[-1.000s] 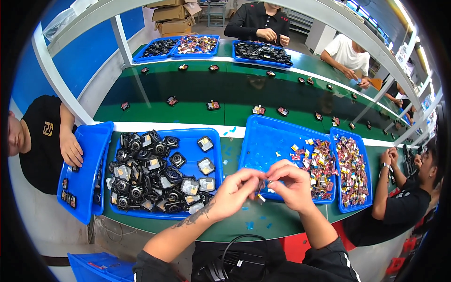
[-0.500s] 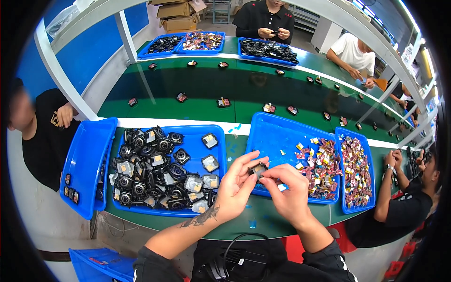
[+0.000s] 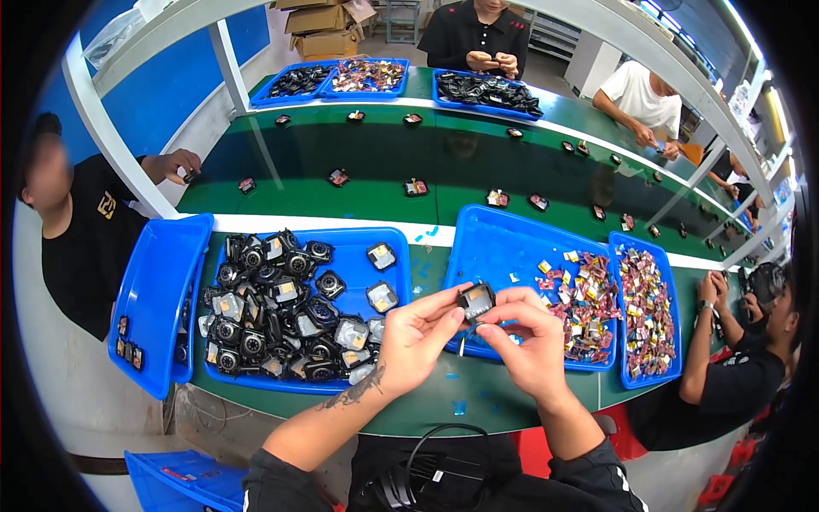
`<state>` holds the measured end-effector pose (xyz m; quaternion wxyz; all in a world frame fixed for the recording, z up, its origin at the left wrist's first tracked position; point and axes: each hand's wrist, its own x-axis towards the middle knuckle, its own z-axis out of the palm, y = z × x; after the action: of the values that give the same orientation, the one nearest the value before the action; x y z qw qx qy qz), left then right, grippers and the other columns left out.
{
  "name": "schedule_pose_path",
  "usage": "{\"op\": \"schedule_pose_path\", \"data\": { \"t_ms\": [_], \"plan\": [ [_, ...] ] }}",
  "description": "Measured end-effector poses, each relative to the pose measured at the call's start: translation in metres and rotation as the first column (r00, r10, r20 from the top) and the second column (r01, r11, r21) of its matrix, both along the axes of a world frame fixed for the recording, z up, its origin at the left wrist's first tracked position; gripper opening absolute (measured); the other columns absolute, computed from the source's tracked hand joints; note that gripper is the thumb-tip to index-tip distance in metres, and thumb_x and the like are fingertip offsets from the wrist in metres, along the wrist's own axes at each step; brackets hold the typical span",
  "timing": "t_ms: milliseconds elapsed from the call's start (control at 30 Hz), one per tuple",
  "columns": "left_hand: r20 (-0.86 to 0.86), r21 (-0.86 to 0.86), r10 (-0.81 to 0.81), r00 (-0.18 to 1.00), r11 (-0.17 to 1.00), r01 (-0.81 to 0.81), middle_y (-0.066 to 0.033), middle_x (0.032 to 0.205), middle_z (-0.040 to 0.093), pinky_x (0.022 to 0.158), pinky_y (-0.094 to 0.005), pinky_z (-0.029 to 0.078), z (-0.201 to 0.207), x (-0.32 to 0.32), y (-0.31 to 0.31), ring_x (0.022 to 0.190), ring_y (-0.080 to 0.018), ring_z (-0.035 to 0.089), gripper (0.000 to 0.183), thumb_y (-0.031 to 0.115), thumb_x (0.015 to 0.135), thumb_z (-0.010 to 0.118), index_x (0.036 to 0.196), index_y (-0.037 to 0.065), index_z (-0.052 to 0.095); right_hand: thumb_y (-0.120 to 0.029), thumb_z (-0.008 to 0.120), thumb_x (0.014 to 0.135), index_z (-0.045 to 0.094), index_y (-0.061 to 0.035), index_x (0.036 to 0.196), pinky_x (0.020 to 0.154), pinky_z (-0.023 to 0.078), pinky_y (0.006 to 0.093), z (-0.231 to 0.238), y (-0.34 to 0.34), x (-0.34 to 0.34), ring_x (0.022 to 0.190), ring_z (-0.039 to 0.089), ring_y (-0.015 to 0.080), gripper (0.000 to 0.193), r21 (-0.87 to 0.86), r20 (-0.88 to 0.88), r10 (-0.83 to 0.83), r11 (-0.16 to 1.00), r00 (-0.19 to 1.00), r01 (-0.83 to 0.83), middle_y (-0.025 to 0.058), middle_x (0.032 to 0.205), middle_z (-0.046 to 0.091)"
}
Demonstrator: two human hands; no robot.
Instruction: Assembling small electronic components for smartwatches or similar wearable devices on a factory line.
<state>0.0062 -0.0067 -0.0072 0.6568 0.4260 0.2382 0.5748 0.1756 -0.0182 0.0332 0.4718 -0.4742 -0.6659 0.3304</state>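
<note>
In front of my chest, a black watch case (image 3: pixel 477 300) is held up between both hands, its greyish open or flat side facing me. My left hand (image 3: pixel 416 337) pinches its left edge with thumb and fingers. On its lower right edge, the closed fingertips of my right hand (image 3: pixel 531 346) grip it. A thin pale strip (image 3: pixel 461 346) hangs just below the case; what it belongs to I cannot tell. Left of my hands, black watch cases (image 3: pixel 256 320) are heaped in a blue tray (image 3: pixel 354 256). Small red, yellow and silver parts (image 3: pixel 584 328) lie in another blue tray (image 3: pixel 490 247) behind my right hand.
A narrow blue tray (image 3: pixel 676 337) of similar parts stands at the right. Tilted blue trays (image 3: pixel 162 264) stand at the left. Beyond, a green conveyor belt (image 3: pixel 299 200) carries spaced cases. Co-workers sit across and at the right; one person (image 3: pixel 85 213) reaches over the belt at the left.
The watch case has turned in my fingers, its flat side now showing more. Cases on the belt have shifted right. The person at the left has stretched a hand over the belt, holding a small piece.
</note>
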Motion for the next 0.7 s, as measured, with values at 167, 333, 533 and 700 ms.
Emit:
{"op": "schedule_pose_path", "data": {
  "t_ms": [167, 333, 533, 700],
  "plan": [
    [-0.075, -0.011, 0.009, 0.997, 1.0, -0.01, -0.0141, 0.124, 0.062, 0.094, -0.0274, 0.05, 0.0, 0.001, -0.002, 0.109, -0.0156, 0.061, 0.038, 0.0, 0.096, 0.056, 0.132, -0.007, 0.051, 0.003, 0.075, 0.076, 0.071, -0.0013, 0.09, 0.065, 0.055, 0.0297, 0.012, -0.002, -0.003, 0.078, 0.068, 0.0225, 0.015, 0.293, 0.211, -0.115, 0.955, 0.971, 0.05, 0.0117, 0.088, 0.067],
    [-0.141, 0.025, 0.038, 0.989, 0.999, -0.035, -0.014, 0.123, 0.062, 0.095, -0.0273, 0.05, 0.001, 0.003, -0.007, 0.109, -0.0149, 0.061, 0.038, -0.001, 0.095, 0.057, 0.132, -0.007, 0.052, 0.005, 0.071, 0.078, 0.07, 0.0007, 0.09, 0.06, 0.054, 0.0308, 0.015, 0.003, -0.014, 0.071, 0.068, 0.0241, 0.013, 0.284, 0.202, -0.096, 0.958, 0.975, 0.035, 0.013, 0.083, 0.069],
    [-0.144, 0.024, 0.046, 0.988, 0.999, -0.043, -0.0191, 0.122, 0.062, 0.095, -0.0312, 0.051, 0.001, 0.003, -0.008, 0.11, -0.02, 0.062, 0.035, -0.005, 0.094, 0.056, 0.128, -0.01, 0.054, 0.004, 0.07, 0.08, 0.07, 0.0009, 0.09, 0.054, 0.052, 0.0312, 0.022, 0.0, -0.016, 0.065, 0.067, 0.0232, 0.011, 0.252, 0.217, -0.115, 0.966, 0.969, 0.058, 0.0125, 0.081, 0.069],
    [-0.164, 0.095, 0.062, 0.985, 0.994, -0.047, -0.013, 0.121, 0.063, 0.094, -0.0271, 0.05, -0.001, 0.002, -0.009, 0.107, -0.0146, 0.062, 0.037, 0.0, 0.095, 0.057, 0.132, -0.005, 0.053, 0.004, 0.071, 0.08, 0.069, 0.0001, 0.088, 0.051, 0.05, 0.0291, 0.021, 0.001, -0.017, 0.059, 0.064, 0.0183, 0.009, 0.244, 0.205, -0.114, 0.968, 0.972, 0.062, 0.0105, 0.078, 0.068]
  ]
}}
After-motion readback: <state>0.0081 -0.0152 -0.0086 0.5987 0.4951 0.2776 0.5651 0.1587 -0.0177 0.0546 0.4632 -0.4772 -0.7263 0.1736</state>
